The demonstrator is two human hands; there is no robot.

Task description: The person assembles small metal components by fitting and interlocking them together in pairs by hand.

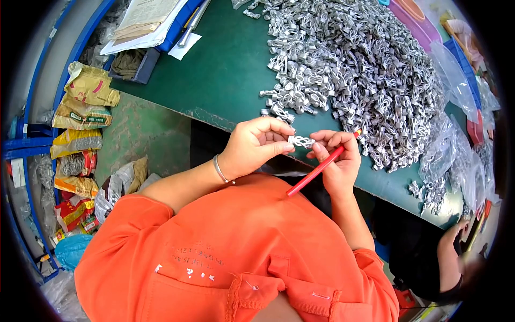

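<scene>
A small silver metal part (302, 141) with a twisted, cage-like body is held level between my two hands, just off the table's near edge. My left hand (262, 140) pinches its left end between thumb and fingertips. At the other end, the thumb and fingertips of my right hand (339, 157) are closed near the part, perhaps touching it. Across that right hand lies a slim red pen-like stick (315, 172), gripped in the fingers with its lower end slanting towards my chest. Many similar metal parts (354, 64) lie heaped on the table beyond.
The green table (225, 59) carries papers (145, 21) and a grey bin (137, 67) at the far left. Plastic bags (456, 145) lie at the right, where another person's arm (450, 257) rests by the edge. Sacks (80, 115) fill a blue rack on the left.
</scene>
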